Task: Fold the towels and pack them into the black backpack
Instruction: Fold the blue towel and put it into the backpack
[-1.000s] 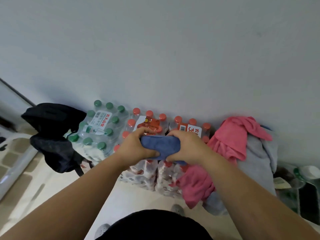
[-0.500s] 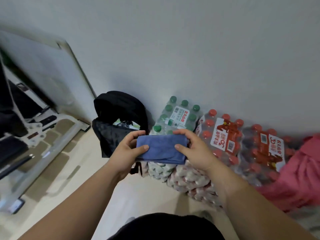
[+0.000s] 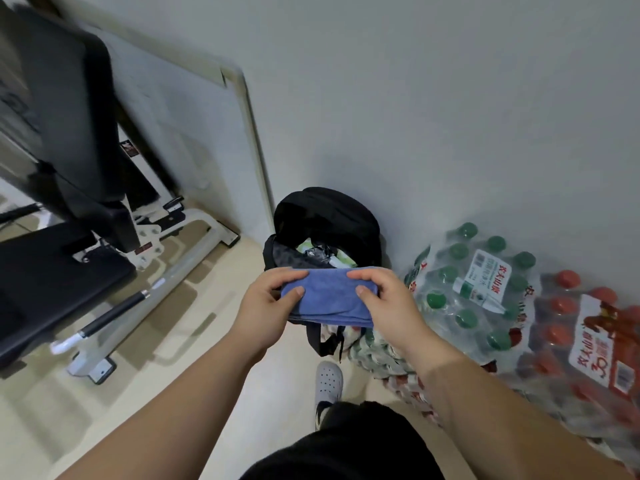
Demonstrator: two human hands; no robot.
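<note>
Nearest the camera, a black fabric garment covers the person's lap, and just beyond it a white perforated rubber clog stands on the pale beige floor.

Both bare forearms reach forward. The left hand grips the left end of a folded blue terry towel, with the thumb pressed on the towel's near face and the fingers curled over its far edge. The right hand grips the right end the same way, thumb on the near side and fingers wrapped over the top. The towel is a flat oblong bundle stretched level between the two hands, off the floor.

It hangs right in front of the open mouth of the black fabric backpack; whether it touches the bag cannot be told. The backpack stands on the floor at the edge where the floor meets the grey wall, unzipped at the top, with a green-and-white packet and dark items inside.

Just right of the bag lies a shrink-wrapped pack of green-capped clear bottles, and beside that a shrink-wrapped pack of red-capped bottles.

At the left side of the floor stands a black padded bench on a white metal frame. Behind it a white framed board leans on the wall.
</note>
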